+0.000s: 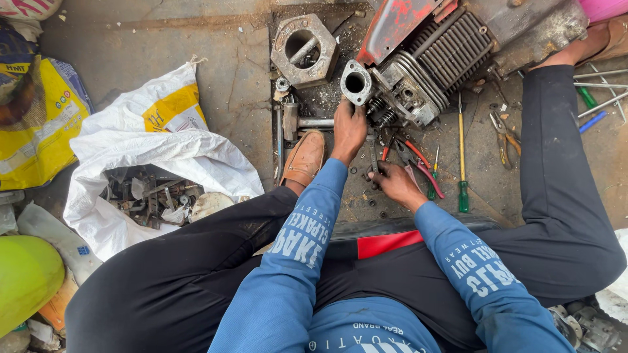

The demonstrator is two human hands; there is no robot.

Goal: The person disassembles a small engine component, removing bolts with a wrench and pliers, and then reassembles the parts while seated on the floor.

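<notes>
- The left hand (348, 128) presses on the small engine (418, 72) just below its round port flange (356, 82), fingers curled against the metal; bracing there steadies the block well, I'd judge.
- The right hand (395, 183) closes around a wrench (373, 155) lying on the floor (pliers (418, 163) just beside); a firm grip should avoid slipping.

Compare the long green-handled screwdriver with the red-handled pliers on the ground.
The green-handled screwdriver is one long straight shaft with a green grip at its near end; the red-handled pliers are shorter, with two spreading handles. The screwdriver lies nearly vertical in the head view, the pliers slanted. The pliers lie right beside the right hand; the screwdriver lies further off. Both rest flat on the dirty floor.
</notes>
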